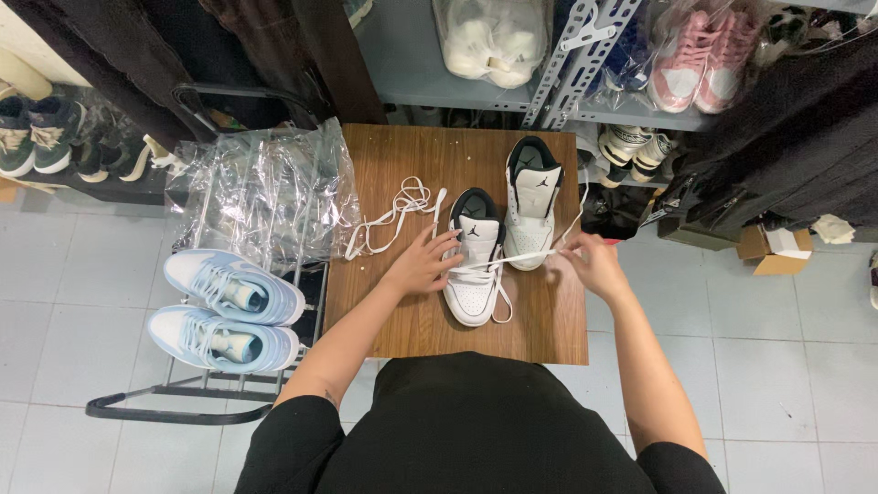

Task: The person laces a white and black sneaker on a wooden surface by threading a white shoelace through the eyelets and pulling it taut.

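A grey tiled floor (777, 366) spreads under everything, with grey metal shelving (585, 55) at the top holding bagged shoes, a white pair (494, 41) and a pink pair (704, 59) among them. Dark garments hang at both upper corners. In the middle stands a small wooden counter (549, 329). To its left a black wire rack (183, 393) carries crumpled clear plastic bags (265, 187) and a pair of pale blue sneakers (229, 311).

On the counter sit two white sneakers with black collars. The far sneaker (533, 206) stands unlaced near the back edge. The near sneaker (474, 265) lies at the centre, toe toward the person, partly laced. The left hand (422, 265) rests against its left side, fingers spread and pressing the upper rather than closed around anything. The right hand (590, 261) is off to the right of the shoe, fingers pinched together on the end of a white lace (512, 259) that runs taut across the shoe. A second loose lace (393, 215) lies coiled on the wood to the left.

The shoe looks light and fairly stiff in the sole but soft in the upper, so it seems best steadied at the side or heel. The flat lace appears limp and a bit slippery, easiest to control close to its tip.
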